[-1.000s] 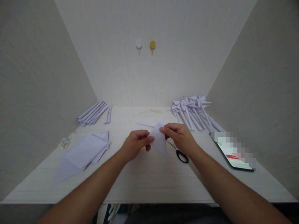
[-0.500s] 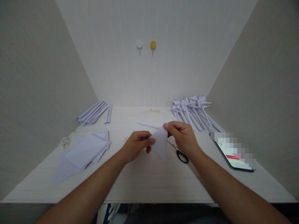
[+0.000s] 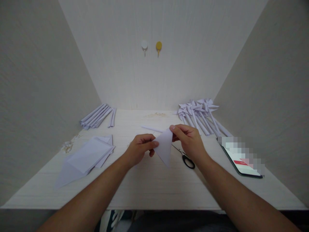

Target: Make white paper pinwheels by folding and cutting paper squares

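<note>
A white paper folded into a triangle [image 3: 164, 147] is held up above the middle of the pale wooden desk [image 3: 149, 183]. My left hand [image 3: 140, 149] pinches its left corner. My right hand [image 3: 189, 140] pinches its top corner between thumb and fingers. The paper's point hangs down toward the desk. Black-handled scissors [image 3: 185, 158] lie on the desk just under my right hand.
A stack of white sheets [image 3: 87, 156] lies front left, rolled paper sticks [image 3: 98, 116] at the back left, finished paper pinwheels [image 3: 201, 116] at the back right. A phone [image 3: 241, 158] lies at the right. One paper stick [image 3: 151, 129] rests behind the hands. Walls close in on three sides.
My right hand has slid up along the paper's edge to its top corner, and the triangle has tilted slightly. The left hand has hardly moved.
</note>
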Motion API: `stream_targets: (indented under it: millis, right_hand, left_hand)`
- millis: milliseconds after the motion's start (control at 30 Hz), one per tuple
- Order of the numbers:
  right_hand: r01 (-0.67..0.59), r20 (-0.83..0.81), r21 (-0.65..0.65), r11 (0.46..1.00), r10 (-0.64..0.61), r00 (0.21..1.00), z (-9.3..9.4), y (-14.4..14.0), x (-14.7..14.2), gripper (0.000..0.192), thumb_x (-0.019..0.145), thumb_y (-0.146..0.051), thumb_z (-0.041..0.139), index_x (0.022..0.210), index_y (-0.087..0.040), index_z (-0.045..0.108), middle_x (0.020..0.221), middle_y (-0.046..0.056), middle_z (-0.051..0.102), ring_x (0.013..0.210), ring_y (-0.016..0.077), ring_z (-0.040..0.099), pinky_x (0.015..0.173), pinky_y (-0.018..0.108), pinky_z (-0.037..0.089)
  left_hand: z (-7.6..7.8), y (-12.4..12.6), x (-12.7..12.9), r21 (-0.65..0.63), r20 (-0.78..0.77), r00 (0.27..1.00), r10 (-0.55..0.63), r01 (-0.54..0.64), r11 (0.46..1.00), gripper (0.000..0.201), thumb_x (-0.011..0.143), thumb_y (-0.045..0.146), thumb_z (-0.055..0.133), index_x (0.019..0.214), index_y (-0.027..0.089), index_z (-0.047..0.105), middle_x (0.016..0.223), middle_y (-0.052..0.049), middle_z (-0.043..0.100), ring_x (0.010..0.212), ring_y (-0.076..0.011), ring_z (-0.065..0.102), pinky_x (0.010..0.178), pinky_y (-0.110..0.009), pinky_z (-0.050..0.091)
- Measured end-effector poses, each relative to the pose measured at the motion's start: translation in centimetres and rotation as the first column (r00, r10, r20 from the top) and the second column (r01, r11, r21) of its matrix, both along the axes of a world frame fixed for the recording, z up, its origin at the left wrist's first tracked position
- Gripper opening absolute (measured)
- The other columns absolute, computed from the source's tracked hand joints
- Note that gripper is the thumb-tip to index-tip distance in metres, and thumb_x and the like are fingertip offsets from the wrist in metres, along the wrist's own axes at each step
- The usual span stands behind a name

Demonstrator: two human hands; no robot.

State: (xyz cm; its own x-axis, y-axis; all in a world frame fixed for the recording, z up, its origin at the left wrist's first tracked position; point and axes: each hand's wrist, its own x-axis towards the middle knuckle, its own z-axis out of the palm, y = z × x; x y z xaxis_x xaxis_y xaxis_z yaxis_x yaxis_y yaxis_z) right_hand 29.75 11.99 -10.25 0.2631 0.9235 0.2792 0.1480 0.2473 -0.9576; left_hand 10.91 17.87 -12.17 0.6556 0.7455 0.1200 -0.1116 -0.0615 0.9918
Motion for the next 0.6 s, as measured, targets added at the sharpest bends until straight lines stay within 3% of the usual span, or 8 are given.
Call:
stream_targets:
  millis: [200, 400, 600]
  right_hand:
    - [-0.098, 0.024, -0.081, 0.992, 0.101, 0.995, -0.23, 0.29, 0.05, 0.035, 0.079, -0.052, 0.072, 0.07, -0.018, 0.071, 0.063, 0.003, 0.067, 0.061, 0.0156, 0.062, 0.059, 0.029, 0.05]
    - [-0.11, 0.067, -0.086, 0.99, 0.116, 0.991, -0.57, 0.44, 0.09, 0.034, 0.08, -0.051, 0.07, 0.071, -0.018, 0.07, 0.065, 0.002, 0.068, 0.063, 0.0159, 0.061, 0.063, 0.03, 0.05]
    - [-0.148, 0.256, -0.131, 0.98, 0.178, 0.95, -0.44, 0.22, 0.03, 0.04, 0.082, -0.049, 0.067, 0.056, -0.02, 0.06, 0.054, -0.003, 0.054, 0.055, 0.0126, 0.047, 0.055, 0.027, 0.037]
  left_hand:
    - [-0.24, 0.26, -0.03, 0.001, 0.044, 0.997, 0.064, -0.065, 0.998, 0.024, 0.074, 0.035, 0.075, 0.064, 0.015, 0.068, 0.057, 0.0, 0.059, 0.049, -0.0104, 0.052, 0.048, -0.024, 0.041]
    - [-0.35, 0.26, 0.06, -0.006, 0.046, 0.995, 0.087, -0.087, 0.996, 0.026, 0.074, 0.038, 0.075, 0.066, 0.014, 0.068, 0.056, 0.001, 0.059, 0.048, -0.0104, 0.051, 0.048, -0.024, 0.042]
    - [-0.29, 0.29, 0.1, -0.018, 0.058, 0.988, 0.144, -0.143, 0.99, 0.023, 0.073, 0.035, 0.076, 0.067, 0.014, 0.069, 0.058, 0.0, 0.061, 0.051, -0.0112, 0.054, 0.05, -0.024, 0.045]
